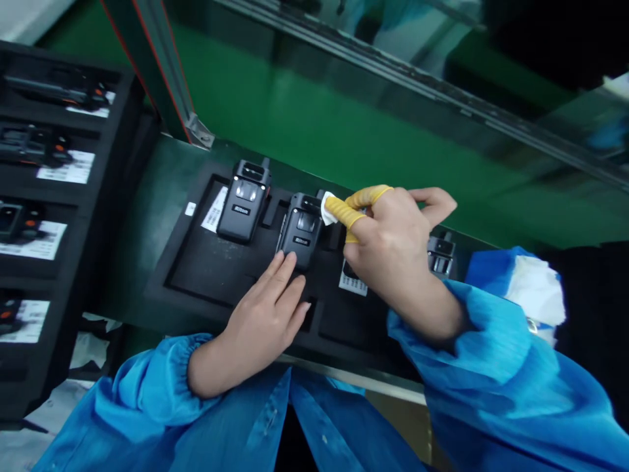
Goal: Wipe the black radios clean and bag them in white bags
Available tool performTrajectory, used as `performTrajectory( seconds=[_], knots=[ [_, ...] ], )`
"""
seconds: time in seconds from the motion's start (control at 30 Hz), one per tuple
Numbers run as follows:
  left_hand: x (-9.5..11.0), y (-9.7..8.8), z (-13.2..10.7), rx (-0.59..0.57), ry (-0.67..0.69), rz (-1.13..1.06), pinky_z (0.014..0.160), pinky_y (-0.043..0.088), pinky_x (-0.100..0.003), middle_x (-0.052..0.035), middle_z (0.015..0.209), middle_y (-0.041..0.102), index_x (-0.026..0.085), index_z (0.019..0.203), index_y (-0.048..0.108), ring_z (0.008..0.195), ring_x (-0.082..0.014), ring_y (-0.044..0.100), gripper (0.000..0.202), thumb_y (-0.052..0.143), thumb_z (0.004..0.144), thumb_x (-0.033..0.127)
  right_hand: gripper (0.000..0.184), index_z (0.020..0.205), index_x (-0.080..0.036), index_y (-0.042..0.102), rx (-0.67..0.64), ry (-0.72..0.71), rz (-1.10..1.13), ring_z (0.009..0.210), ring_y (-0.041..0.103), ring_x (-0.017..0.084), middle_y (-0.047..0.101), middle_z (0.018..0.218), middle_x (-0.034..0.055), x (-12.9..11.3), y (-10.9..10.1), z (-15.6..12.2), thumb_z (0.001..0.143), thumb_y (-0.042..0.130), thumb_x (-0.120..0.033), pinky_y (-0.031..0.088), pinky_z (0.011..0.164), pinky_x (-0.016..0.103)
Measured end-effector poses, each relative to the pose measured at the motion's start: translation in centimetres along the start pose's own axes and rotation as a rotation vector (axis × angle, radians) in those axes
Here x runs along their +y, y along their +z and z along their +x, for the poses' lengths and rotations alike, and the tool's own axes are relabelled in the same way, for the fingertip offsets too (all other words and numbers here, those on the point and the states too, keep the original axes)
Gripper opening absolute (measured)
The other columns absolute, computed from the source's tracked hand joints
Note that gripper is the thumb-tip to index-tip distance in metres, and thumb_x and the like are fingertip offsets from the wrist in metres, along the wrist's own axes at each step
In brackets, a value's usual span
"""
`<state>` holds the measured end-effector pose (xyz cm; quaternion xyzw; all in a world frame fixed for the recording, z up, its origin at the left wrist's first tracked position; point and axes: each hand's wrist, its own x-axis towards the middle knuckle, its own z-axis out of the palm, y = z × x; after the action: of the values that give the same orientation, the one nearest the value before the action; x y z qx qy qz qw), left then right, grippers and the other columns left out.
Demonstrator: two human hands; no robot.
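My left hand lies with its fingers stretched out, the tips resting on the lower end of a black handheld device marked "Riton". At that device's upper right corner, my right hand presses a small white wiping cloth with a fingertip. Yellow finger cots cover some of the right hand's fingers. A second device of the same kind lies to the left. Both rest on a black foam tray. Another device shows partly behind my right wrist.
At the left stands a black foam rack holding several devices with white labels. A blue packet with white cloth sits at the right. Behind the tray rises a green panel, with a metal post at its left.
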<state>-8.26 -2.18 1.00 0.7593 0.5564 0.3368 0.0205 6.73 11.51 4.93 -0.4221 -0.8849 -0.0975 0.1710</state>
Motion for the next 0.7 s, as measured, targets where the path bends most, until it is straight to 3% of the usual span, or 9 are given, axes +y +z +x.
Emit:
performTrajectory(
  seconds=[0.13,0.2,0.3,0.43,0.53,0.7],
  knots=[
    [-2.1,-1.8,0.4,0.078,-0.072,0.085,0.103,0.051,-0.049,-0.0217,0.124,0.066,0.006,0.11,0.063,0.123,-0.0334,0.058,0.024,0.057,0.091,0.019,0.036,0.093,-0.022,0.071,-0.013,-0.06,0.045,0.088,0.051,0.022,0.062,0.092,0.0066,-0.8,1.4,4.6,0.09,0.036,-0.015,0.022,0.087,0.05],
    [-3.4,-2.2,0.2,0.057,-0.134,0.168,0.105,0.047,-0.056,-0.021,0.127,0.064,0.007,0.116,0.06,0.126,-0.0352,0.056,0.028,0.056,0.092,0.022,0.035,0.093,-0.023,0.07,-0.043,-0.108,0.059,0.092,0.05,0.022,0.061,0.095,0.006,-1.6,2.6,6.7,0.091,0.036,-0.016,0.021,0.089,0.051],
    [-4.8,-2.0,-0.4,-0.012,-0.202,0.215,0.106,0.044,-0.058,-0.0216,0.134,0.059,0.008,0.127,0.055,0.13,-0.0358,0.052,0.038,0.054,0.094,0.027,0.036,0.096,-0.023,0.069,-0.08,-0.185,0.082,0.095,0.048,0.021,0.059,0.098,0.0046,-3.4,4.5,8.9,0.095,0.033,-0.019,0.021,0.092,0.051],
    [-5.1,-1.4,-1.0,-0.015,-0.224,0.199,0.107,0.044,-0.055,-0.0202,0.135,0.059,0.01,0.133,0.05,0.131,-0.0335,0.051,0.043,0.053,0.094,0.028,0.04,0.091,-0.022,0.068,-0.099,-0.284,0.087,0.093,0.045,0.019,0.058,0.093,0.0038,-5.6,5.9,9.7,0.098,0.029,-0.02,0.021,0.095,0.049],
    [-4.8,-1.6,-0.9,-0.043,-0.223,0.209,0.106,0.046,-0.054,-0.0209,0.135,0.059,0.008,0.13,0.051,0.13,-0.0338,0.052,0.041,0.052,0.095,0.028,0.04,0.081,-0.022,0.066,-0.118,-0.359,0.036,0.089,0.044,0.017,0.057,0.087,0.0017,-5.1,5.9,9.5,0.098,0.031,-0.019,0.02,0.097,0.047],
    [-4.8,-1.9,-0.5,-0.037,-0.184,0.248,0.1,0.051,-0.052,-0.0225,0.13,0.062,0.003,0.124,0.054,0.125,-0.0357,0.057,0.037,0.051,0.095,0.026,0.042,0.075,-0.019,0.064,-0.109,-0.213,-0.098,0.084,0.045,0.015,0.059,0.086,0.0022,-2.7,5.0,9.5,0.1,0.031,-0.019,0.024,0.093,0.045]
  ],
)
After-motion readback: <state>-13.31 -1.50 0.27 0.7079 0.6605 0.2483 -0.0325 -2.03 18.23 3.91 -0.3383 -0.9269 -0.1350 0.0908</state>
